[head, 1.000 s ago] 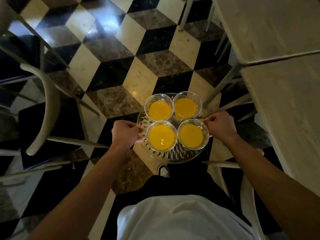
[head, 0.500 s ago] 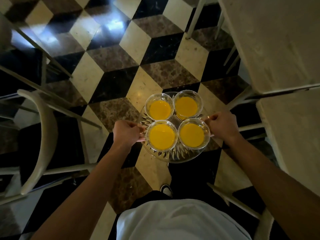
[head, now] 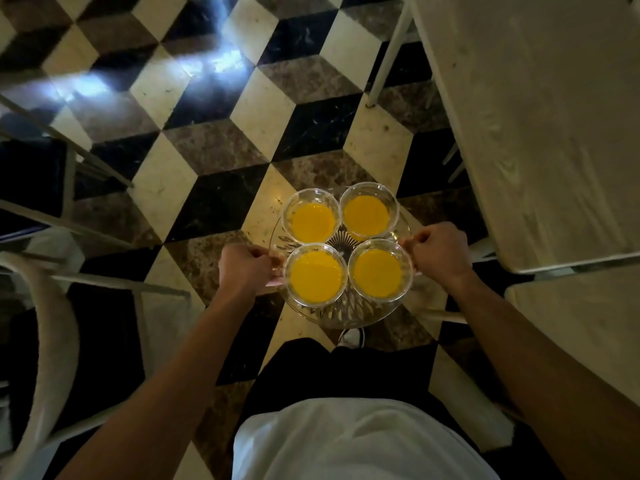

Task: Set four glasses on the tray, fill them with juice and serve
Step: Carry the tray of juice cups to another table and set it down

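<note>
Chair (head: 52,323) at left has slid nearer vs a second ago, table (head: 536,133) now close at right: carry is progressing. Left hand (head: 244,268) and right hand (head: 440,252) curl round the tray (head: 346,315) handles. Tray is in the air over the floor, four full glasses (head: 317,275) level, no spill. Filling looks done, serving left

Tray (head: 349,315) handles hidden inside both fists, chair (head: 52,327) cut off left, table (head: 540,133) cropped right.

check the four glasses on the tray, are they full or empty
Filled. All four glasses hold orange juice below their rims, standing upright on the tray.
</note>
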A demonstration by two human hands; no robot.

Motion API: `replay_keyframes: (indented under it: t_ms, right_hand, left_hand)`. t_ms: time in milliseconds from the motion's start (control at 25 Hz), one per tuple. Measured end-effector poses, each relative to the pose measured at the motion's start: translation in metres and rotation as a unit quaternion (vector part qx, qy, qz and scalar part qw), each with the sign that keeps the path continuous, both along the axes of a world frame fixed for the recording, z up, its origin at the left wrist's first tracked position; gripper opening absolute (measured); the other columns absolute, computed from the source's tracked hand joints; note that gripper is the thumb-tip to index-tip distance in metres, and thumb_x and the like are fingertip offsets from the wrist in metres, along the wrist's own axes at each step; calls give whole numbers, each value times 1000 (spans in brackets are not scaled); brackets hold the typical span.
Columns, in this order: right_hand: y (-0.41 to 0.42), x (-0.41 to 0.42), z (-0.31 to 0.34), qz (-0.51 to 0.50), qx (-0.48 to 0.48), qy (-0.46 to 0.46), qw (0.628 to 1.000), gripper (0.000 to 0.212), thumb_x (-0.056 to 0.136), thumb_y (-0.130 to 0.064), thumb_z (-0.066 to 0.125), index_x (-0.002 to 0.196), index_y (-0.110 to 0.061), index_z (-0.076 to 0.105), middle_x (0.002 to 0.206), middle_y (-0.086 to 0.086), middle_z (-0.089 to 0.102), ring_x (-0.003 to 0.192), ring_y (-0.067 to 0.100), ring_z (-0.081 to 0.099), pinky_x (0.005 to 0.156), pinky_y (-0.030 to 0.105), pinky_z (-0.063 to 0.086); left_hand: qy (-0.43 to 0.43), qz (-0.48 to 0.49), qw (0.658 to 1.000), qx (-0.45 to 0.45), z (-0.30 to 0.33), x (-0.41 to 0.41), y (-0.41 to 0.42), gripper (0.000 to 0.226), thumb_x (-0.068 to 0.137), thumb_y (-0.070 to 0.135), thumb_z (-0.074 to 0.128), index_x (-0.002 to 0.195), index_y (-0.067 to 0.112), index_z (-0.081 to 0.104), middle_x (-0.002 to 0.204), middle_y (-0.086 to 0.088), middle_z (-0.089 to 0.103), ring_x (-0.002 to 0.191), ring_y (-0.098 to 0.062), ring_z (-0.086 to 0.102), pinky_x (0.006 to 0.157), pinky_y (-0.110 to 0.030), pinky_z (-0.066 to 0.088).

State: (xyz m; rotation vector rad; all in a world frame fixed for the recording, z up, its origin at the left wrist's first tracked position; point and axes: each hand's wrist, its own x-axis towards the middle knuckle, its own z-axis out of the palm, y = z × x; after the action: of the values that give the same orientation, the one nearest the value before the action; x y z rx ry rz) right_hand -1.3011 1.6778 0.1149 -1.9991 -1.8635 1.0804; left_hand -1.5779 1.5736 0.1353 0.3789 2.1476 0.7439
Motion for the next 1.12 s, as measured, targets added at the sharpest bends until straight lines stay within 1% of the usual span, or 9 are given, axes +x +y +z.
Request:
replay_keyframes:
  t_ms: [120,360,480,560,680,760,920,1040,1120]
  right_hand:
    - [38,1,-1,-15,3,-4,1000,25,91,-26,76,70,-11,75,60,2,71,50,6,68,55,23,57]
    - [107,5,-5,-54,-14,6,998,22,91,-26,76,71,-17,76,56,-7,68,41,-7,62,39,7,40]
    - [137,6,-6,-82,-5,14,997,25,90,-27,77,70,-12,78,53,-7,67,40,-6,61,43,11,49]
    - [158,7,-4,-102,1,18,995,26,89,-27,77,68,-12,77,51,-7,66,40,-6,60,42,8,46]
    - [188,7,0,-150,-2,7,989,29,88,-29,79,61,-19,73,47,-10,65,40,-4,61,46,17,54]
    - [208,6,4,-173,-6,0,985,33,89,-26,77,58,-26,68,38,-17,58,37,-8,57,38,9,41]
    - [246,8,10,-205,1,-23,979,26,88,-31,77,65,-20,75,49,-7,65,49,5,64,54,21,49]
    - [272,12,4,-249,4,4,969,31,83,-29,80,58,-12,73,52,5,70,55,21,72,64,41,64]
    - [287,17,2,-271,0,7,962,35,83,-28,80,53,-13,70,48,1,67,51,14,70,60,38,62]
  left_hand:
    - [-8,-11,1000,4,-1,-3,45,19,93,-8,64,82,2,76,85,-15,79,72,-24,80,69,-40,67]
    - [-8,-49,999,2,-4,-5,135,15,94,-5,67,83,3,75,89,-16,77,74,-24,79,65,-34,66]
    - [-15,-75,997,7,-10,-6,178,12,93,-5,69,84,2,76,90,-16,77,73,-23,78,68,-36,66]
    - [-17,-98,995,8,-12,-9,211,15,95,-7,65,86,0,76,88,-17,78,67,-21,79,63,-34,66]
    - [-18,-132,991,20,-12,-12,264,19,98,-8,59,91,-4,75,83,-17,77,57,-18,77,51,-28,62]
    - [-14,-154,987,33,-10,-12,300,18,98,-8,58,92,-4,75,83,-17,77,54,-16,76,47,-27,60]
    - [-23,-208,977,40,-6,-12,359,14,92,-10,64,87,-3,76,77,-17,77,55,-18,76,59,-36,65]
    - [-11,-243,969,39,-7,-8,402,12,93,-8,67,88,-3,78,77,-18,77,54,-19,76,55,-35,65]
    - [5,-261,965,35,-8,-3,426,12,93,-4,69,87,-1,79,76,-17,77,57,-22,77,60,-40,67]
